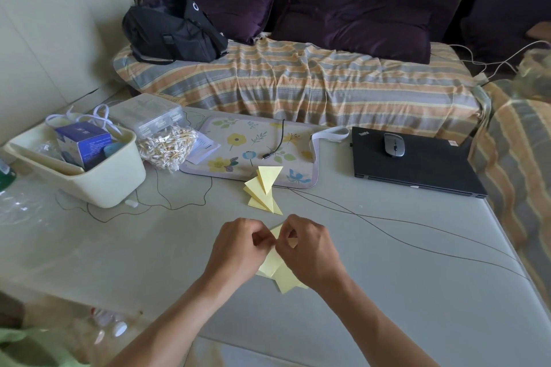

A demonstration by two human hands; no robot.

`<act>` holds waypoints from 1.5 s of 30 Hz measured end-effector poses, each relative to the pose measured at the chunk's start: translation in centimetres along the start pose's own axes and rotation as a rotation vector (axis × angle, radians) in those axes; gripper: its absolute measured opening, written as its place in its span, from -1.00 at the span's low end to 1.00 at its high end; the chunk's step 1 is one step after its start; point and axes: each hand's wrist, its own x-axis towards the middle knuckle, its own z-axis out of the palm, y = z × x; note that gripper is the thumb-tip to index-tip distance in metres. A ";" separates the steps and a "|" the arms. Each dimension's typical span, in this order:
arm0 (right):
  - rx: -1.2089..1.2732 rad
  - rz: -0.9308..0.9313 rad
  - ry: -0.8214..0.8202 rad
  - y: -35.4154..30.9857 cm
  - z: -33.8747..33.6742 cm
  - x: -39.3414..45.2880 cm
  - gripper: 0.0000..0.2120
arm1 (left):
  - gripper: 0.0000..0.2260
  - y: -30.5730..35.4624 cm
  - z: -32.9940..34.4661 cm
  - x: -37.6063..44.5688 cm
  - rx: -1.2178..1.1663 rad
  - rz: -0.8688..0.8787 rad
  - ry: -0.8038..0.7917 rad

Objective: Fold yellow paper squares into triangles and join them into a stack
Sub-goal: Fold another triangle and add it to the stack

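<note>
Head view: left hand (pixel 238 247) and right hand (pixel 310 250) both pinch the yellow paper (pixel 275 270) on the table (pixel 387 262). Joined triangle stack (pixel 264 191) lies at twelve o'clock, near, roughly equidistant from both hands.

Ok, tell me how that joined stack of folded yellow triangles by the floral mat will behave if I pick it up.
The stack of triangles is thin folded paper, so it is probably very light and slightly springy. Its pieces fan out at different angles, so they seem loosely joined and may slip apart if lifted by one tip. It lies partly on the floral mat, so a push would likely slide it easily.
</note>
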 end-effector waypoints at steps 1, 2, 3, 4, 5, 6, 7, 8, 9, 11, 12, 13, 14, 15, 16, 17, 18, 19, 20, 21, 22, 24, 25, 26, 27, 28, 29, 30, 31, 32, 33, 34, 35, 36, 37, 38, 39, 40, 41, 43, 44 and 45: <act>0.018 -0.032 -0.009 0.1 -0.1 0.0 -0.94 | -0.92 -0.1 -0.1 0.0 -0.002 0.007 -0.001; 0.031 -0.042 -0.019 0.2 -0.1 0.0 -0.93 | -0.92 -0.1 -0.1 0.0 -0.007 0.009 -0.001; 0.037 -0.035 -0.021 0.2 -0.2 0.0 -0.92 | -0.92 -0.1 -0.1 0.0 -0.012 0.007 -0.002; 0.037 -0.020 -0.009 0.1 -0.3 0.1 -0.92 | -0.93 -0.1 -0.1 0.0 -0.018 0.002 -0.002; 0.037 -0.008 0.012 -0.1 -0.4 0.1 -0.90 | -0.93 0.0 -0.1 0.0 -0.023 -0.005 -0.003; 0.037 0.002 0.036 -0.2 -0.4 0.0 -0.85 | -0.92 0.1 -0.1 -0.1 -0.028 -0.012 -0.002; 0.036 0.015 0.058 -0.3 -0.4 0.1 -0.80 | -0.90 0.2 -0.1 -0.1 -0.031 -0.018 0.002; 0.033 0.033 0.076 -0.4 -0.4 0.1 -0.76 | -0.90 0.2 -0.2 -0.1 -0.033 -0.022 0.008; 0.028 0.048 0.089 -0.5 -0.4 0.2 -0.75 | -0.90 0.2 -0.2 -0.1 -0.036 -0.023 0.015; 0.027 0.045 0.092 -0.3 -0.6 0.3 -0.80 | -0.92 0.2 -0.3 -0.1 -0.044 -0.015 0.026; 0.030 0.029 0.079 -0.2 -0.6 0.3 -0.84 | -0.92 0.1 -0.4 0.0 -0.042 -0.004 0.030; 0.036 0.009 0.064 -0.1 -0.7 0.3 -0.87 | -0.91 0.1 -0.4 0.0 -0.036 0.007 0.035; 0.044 -0.007 0.053 0.0 -0.7 0.3 -0.88 | -0.91 0.0 -0.5 0.0 -0.031 0.017 0.039; 0.050 -0.015 0.047 0.1 -0.7 0.3 -0.89 | -0.90 0.0 -0.5 0.0 -0.027 0.022 0.041; 0.054 -0.013 0.045 0.1 -0.7 0.2 -0.89 | -0.90 0.0 -0.5 0.0 -0.027 0.023 0.041; 0.055 -0.007 0.044 0.0 -0.6 0.2 -0.88 | -0.91 0.1 -0.4 -0.1 -0.028 0.020 0.041; 0.050 0.000 0.041 -0.1 -0.6 0.2 -0.88 | -0.91 0.2 -0.4 -0.1 -0.030 0.013 0.040; 0.039 0.000 0.043 -0.3 -0.5 0.2 -0.87 | -0.91 0.3 -0.4 -0.2 -0.029 0.006 0.039; 0.027 -0.004 0.049 -0.5 -0.5 0.1 -0.87 | -0.91 0.4 -0.3 -0.2 -0.027 -0.002 0.038; 0.019 -0.008 0.058 -0.6 -0.4 0.1 -0.86 | -0.91 0.4 -0.2 -0.2 -0.028 -0.009 0.038; 0.017 -0.008 0.066 -0.7 -0.3 0.1 -0.85 | -0.91 0.4 -0.2 -0.2 -0.031 -0.016 0.037; 0.015 -0.014 0.068 -0.5 -0.2 0.1 -0.84 | -0.91 0.3 -0.2 -0.2 -0.038 -0.017 0.039; 0.019 -0.025 0.058 -0.4 -0.2 0.1 -0.85 | -0.91 0.2 -0.2 -0.1 -0.034 -0.007 0.040; 0.033 -0.040 0.041 -0.2 -0.2 0.2 -0.87 | -0.92 0.1 -0.2 0.0 -0.028 0.005 0.040; 0.050 -0.058 0.026 0.0 -0.2 0.3 -0.90 | -0.93 0.0 -0.3 0.1 -0.023 0.014 0.038; 0.064 -0.073 0.017 0.1 -0.3 0.3 -0.92 | -0.92 -0.1 -0.3 0.1 -0.023 0.021 0.036; 0.069 -0.077 0.016 0.2 -0.4 0.3 -0.92 | -0.92 -0.2 -0.3 0.2 -0.025 0.024 0.035; 0.069 -0.069 0.023 0.2 -0.5 0.3 -0.90 | -0.92 -0.2 -0.3 0.2 -0.029 0.020 0.037; 0.065 -0.057 0.036 0.1 -0.6 0.3 -0.88 | -0.92 -0.2 -0.3 0.1 -0.033 0.009 0.040; 0.059 -0.046 0.051 -0.1 -0.6 0.3 -0.85 | -0.92 -0.1 -0.3 0.1 -0.035 -0.006 0.043; 0.054 -0.039 0.062 -0.2 -0.6 0.2 -0.84 | -0.93 0.0 -0.4 0.1 -0.033 -0.020 0.045; 0.048 -0.035 0.066 -0.4 -0.6 0.1 -0.84 | -0.93 0.1 -0.3 0.0 -0.026 -0.028 0.048; 0.043 -0.034 0.066 -0.6 -0.5 0.1 -0.84 | -0.93 0.2 -0.4 0.0 -0.017 -0.033 0.054; 0.041 -0.032 0.063 -0.7 -0.4 0.1 -0.84 | -0.93 0.2 -0.4 0.0 -0.008 -0.035 0.060; 0.039 -0.033 0.060 -0.7 -0.4 0.1 -0.85 | -0.93 0.3 -0.4 0.0 -0.002 -0.036 0.067; 0.035 -0.039 0.056 -0.7 -0.4 0.1 -0.84 | -0.92 0.3 -0.5 0.0 0.002 -0.031 0.069; 0.029 -0.047 0.048 -0.6 -0.4 0.1 -0.85 | -0.91 0.3 -0.6 0.0 0.003 -0.023 0.066; 0.024 -0.049 0.035 -0.5 -0.5 0.2 -0.85 | -0.90 0.3 -0.6 0.0 0.000 -0.014 0.061; 0.023 -0.044 0.021 -0.3 -0.6 0.2 -0.86 | -0.89 0.2 -0.6 0.0 -0.007 -0.008 0.059; 0.031 -0.031 0.010 -0.2 -0.8 0.2 -0.88 | -0.87 0.2 -0.8 -0.1 -0.021 -0.002 0.073; 0.035 -0.027 0.015 -0.2 -0.9 0.2 -0.87 | -0.87 0.2 -0.9 -0.1 -0.021 0.002 0.083; 0.037 -0.025 0.021 -0.2 -1.0 0.2 -0.87 | -0.87 0.3 -1.0 -0.2 -0.017 0.009 0.088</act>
